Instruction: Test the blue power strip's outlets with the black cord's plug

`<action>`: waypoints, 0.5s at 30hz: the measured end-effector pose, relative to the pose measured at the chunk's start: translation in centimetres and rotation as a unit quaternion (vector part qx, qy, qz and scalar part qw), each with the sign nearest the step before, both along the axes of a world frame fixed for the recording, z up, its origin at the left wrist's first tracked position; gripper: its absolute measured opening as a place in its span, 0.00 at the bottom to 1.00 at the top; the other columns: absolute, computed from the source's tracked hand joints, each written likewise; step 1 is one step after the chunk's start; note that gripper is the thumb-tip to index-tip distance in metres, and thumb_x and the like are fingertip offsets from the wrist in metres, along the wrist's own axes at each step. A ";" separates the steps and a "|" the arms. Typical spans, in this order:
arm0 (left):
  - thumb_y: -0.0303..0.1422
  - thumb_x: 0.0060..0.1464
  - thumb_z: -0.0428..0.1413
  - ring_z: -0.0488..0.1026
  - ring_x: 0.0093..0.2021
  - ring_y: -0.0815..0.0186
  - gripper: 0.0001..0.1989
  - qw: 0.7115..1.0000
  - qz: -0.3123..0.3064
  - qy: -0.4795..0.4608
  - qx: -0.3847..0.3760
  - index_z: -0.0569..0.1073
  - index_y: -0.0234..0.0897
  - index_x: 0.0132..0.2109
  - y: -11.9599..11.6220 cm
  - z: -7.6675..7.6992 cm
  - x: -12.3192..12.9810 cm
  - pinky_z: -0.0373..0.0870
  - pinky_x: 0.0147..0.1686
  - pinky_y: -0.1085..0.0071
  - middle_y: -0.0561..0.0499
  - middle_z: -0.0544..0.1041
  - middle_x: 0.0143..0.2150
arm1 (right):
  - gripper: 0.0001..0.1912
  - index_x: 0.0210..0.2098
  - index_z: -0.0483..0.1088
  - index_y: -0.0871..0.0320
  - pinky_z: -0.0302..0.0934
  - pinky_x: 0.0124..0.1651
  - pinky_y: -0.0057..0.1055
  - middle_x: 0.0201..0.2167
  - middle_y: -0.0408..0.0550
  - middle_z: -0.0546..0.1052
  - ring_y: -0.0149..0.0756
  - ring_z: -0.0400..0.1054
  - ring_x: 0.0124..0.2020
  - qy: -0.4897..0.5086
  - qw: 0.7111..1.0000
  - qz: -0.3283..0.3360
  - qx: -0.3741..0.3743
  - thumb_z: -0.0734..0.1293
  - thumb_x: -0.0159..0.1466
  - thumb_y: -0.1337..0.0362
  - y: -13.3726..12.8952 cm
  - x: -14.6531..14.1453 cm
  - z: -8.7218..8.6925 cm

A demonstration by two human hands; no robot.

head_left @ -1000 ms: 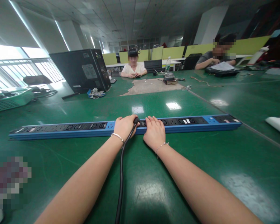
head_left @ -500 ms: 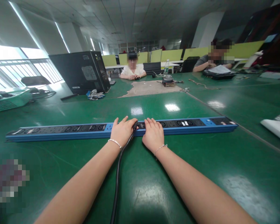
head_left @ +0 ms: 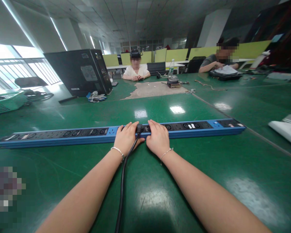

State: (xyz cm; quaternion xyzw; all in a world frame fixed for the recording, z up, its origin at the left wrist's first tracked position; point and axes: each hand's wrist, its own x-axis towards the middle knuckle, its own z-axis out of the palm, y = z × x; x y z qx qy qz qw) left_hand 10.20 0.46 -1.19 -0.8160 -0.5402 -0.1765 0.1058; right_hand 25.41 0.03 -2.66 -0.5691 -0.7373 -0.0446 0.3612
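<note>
A long blue and black power strip (head_left: 201,132) lies across the green table in front of me. Near its middle a black plug (head_left: 140,127) sits on the sockets, its black cable (head_left: 122,184) running toward me under my left wrist area. My left hand (head_left: 126,136) is wrapped over the strip just left of the plug, thumb along the near side, fingers at the far edge. To the right of the plug, my right hand (head_left: 158,135) also grips the strip. The prongs and the sockets under both hands are hidden.
A black computer case (head_left: 75,72) stands at the back left, with gloves (head_left: 96,96) beside it and a green basket (head_left: 8,103) further left. Two people sit across the table. A white object (head_left: 287,131) lies at the right edge.
My left hand has come off the plug, which now shows between my hands, and its thumb has dropped to the strip's near side. The view has shifted slightly.
</note>
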 end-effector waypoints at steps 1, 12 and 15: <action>0.44 0.52 0.53 0.61 0.60 0.56 0.33 1.000 0.002 0.005 0.009 0.55 0.36 0.61 0.0 -0.2 0.0 0.55 0.57 0.55 0.41 0.68 0.58 | 0.30 0.56 0.62 0.65 0.50 0.60 0.39 0.56 0.54 0.67 0.40 0.58 0.57 0.010 1.000 0.024 0.007 0.58 0.53 0.72 0.0 -0.1 0.1; 0.34 0.54 0.47 0.60 0.61 0.55 0.22 0.999 0.010 0.019 0.027 0.64 0.29 0.55 0.0 -0.5 0.3 0.57 0.56 0.56 0.39 0.65 0.60 | 0.19 0.50 0.67 0.54 0.59 0.53 0.36 0.51 0.48 0.72 0.37 0.66 0.49 -0.014 0.995 0.102 -0.002 0.61 0.60 0.67 -0.1 -1.5 1.4; 0.33 0.54 0.46 0.60 0.61 0.56 0.22 0.999 0.008 0.016 0.030 0.63 0.29 0.55 0.0 -0.5 0.2 0.57 0.56 0.58 0.39 0.67 0.59 | 0.16 0.46 0.69 0.54 0.61 0.49 0.34 0.46 0.49 0.73 0.37 0.67 0.46 -0.023 0.996 0.089 -0.007 0.60 0.59 0.70 0.3 -2.1 1.6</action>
